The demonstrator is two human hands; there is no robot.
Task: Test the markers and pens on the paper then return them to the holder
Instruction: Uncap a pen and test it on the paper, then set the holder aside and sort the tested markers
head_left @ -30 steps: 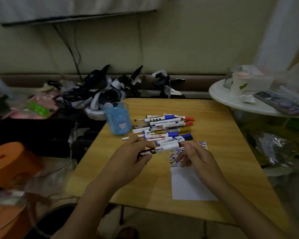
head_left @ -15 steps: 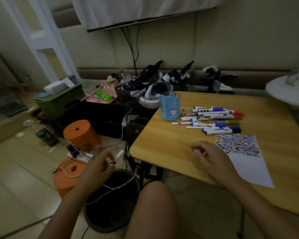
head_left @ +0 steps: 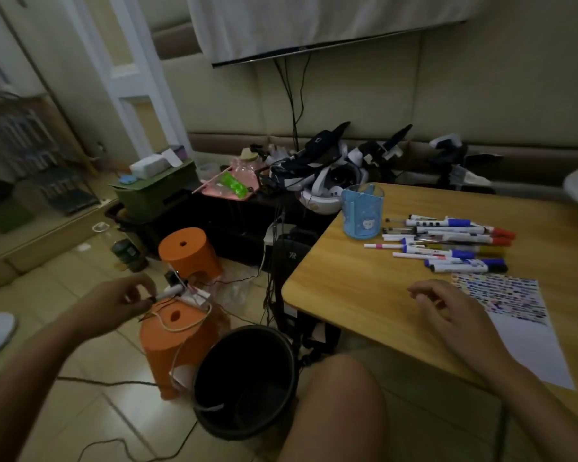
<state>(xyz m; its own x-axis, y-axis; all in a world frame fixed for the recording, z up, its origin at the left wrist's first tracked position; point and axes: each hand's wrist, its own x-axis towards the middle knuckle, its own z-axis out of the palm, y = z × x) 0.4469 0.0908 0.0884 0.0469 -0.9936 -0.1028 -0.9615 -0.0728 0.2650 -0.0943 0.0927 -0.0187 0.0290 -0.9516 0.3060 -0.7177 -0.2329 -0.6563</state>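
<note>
White and thin, a marker (head_left: 170, 291) was pinched in the left hand (head_left: 121, 300), out over the floor near the black bin (head_left: 244, 378). The right hand (head_left: 447, 315) rested loose on the wooden surface (head_left: 347, 288) beside the paper (head_left: 521, 331). Best to bring it back to the blue holder (head_left: 362, 211) slowly, tip down.

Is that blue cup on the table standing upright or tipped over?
Upright. The blue holder stands on its base near the wooden table's corner, mouth upward, with the markers and pens lying flat beside it.
</note>
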